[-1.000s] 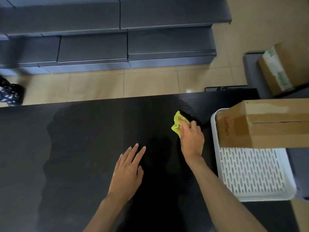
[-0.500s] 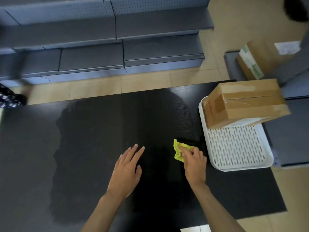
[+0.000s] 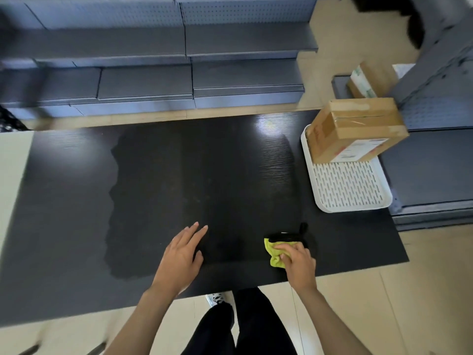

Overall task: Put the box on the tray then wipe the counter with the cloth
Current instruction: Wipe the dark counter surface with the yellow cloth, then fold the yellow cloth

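Box (image 3: 355, 129) sits on tray's (image 3: 350, 206) far end, at surface's (image 3: 76, 201) right edge. Right hand (image 3: 298, 262) clamped on cloth (image 3: 273, 254) near front edge. Left hand (image 3: 180, 260) flat, fingers apart, mid-front. Centre and left open.

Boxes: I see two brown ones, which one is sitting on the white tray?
The nearer cardboard box, taped on top, sits on the white tray's far end. The other box rests farther back, off the counter.
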The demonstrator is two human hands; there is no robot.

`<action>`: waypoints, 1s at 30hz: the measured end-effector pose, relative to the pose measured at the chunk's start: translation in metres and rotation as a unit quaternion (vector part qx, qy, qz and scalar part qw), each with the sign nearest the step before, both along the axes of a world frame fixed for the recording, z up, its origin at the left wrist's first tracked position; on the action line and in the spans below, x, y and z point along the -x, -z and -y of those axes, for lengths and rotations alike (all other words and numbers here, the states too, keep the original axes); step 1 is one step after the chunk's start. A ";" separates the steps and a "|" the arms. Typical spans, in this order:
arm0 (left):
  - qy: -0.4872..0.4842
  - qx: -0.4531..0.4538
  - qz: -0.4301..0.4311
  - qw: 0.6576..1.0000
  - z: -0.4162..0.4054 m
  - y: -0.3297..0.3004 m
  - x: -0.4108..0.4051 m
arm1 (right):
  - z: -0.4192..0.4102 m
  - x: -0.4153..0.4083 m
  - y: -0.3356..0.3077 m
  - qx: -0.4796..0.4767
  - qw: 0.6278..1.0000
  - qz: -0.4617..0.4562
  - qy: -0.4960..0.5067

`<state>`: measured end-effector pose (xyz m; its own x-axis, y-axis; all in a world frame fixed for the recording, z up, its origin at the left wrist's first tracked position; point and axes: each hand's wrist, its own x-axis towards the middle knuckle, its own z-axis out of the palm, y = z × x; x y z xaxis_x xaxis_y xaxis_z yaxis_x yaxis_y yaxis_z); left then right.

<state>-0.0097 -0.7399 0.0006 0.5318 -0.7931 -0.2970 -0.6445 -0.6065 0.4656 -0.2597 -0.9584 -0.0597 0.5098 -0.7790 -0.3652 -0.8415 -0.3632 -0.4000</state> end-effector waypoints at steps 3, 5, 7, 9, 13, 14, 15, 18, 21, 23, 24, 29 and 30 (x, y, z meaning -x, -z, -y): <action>-0.003 0.010 -0.013 1.000 -0.008 -0.006 0.020 | -0.012 0.005 -0.009 -0.065 0.997 -0.023 -0.026; 0.002 0.018 -0.034 0.999 -0.009 -0.013 0.035 | -0.020 0.004 -0.018 -0.120 0.993 0.012 -0.015; 0.020 0.030 -0.066 0.997 -0.004 -0.022 0.048 | -0.027 -0.003 -0.032 -0.156 0.983 0.087 0.035; 0.030 0.049 -0.097 0.994 0.005 -0.036 0.058 | -0.035 -0.016 -0.052 -0.175 0.971 0.146 0.074; 0.015 0.097 -0.157 0.983 0.028 -0.067 0.068 | -0.045 -0.044 -0.095 -0.199 0.957 0.202 0.060; 0.003 0.108 -0.167 0.980 0.033 -0.074 0.068 | -0.047 -0.049 -0.106 -0.202 0.954 0.217 0.051; -0.014 0.121 -0.177 0.977 0.037 -0.080 0.069 | -0.048 -0.052 -0.115 -0.202 0.950 0.235 0.043; -0.080 0.161 -0.215 0.960 0.048 -0.098 0.070 | -0.054 -0.062 -0.138 -0.184 0.943 0.275 0.015; -0.105 0.191 -0.204 0.954 0.058 -0.113 0.067 | -0.058 -0.072 -0.151 -0.152 0.939 0.307 -0.015; -0.128 0.206 -0.183 0.953 0.063 -0.121 0.064 | -0.058 -0.079 -0.159 -0.137 0.936 0.322 -0.028; -0.142 0.214 -0.177 0.950 0.064 -0.124 0.062 | -0.057 -0.082 -0.162 -0.132 0.936 0.325 -0.032; -0.185 0.270 -0.155 0.932 0.061 -0.134 0.058 | -0.050 -0.084 -0.179 -0.168 0.921 0.347 -0.061; -0.185 0.281 -0.151 0.930 0.059 -0.134 0.058 | -0.048 -0.084 -0.182 -0.178 0.918 0.352 -0.049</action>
<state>-0.0675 -0.7987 0.1343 0.7582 -0.6480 -0.0718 -0.2288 -0.3676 0.9014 -0.1755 -0.9102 0.1226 0.7785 -0.6119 -0.1398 -0.2987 -0.1653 -0.9399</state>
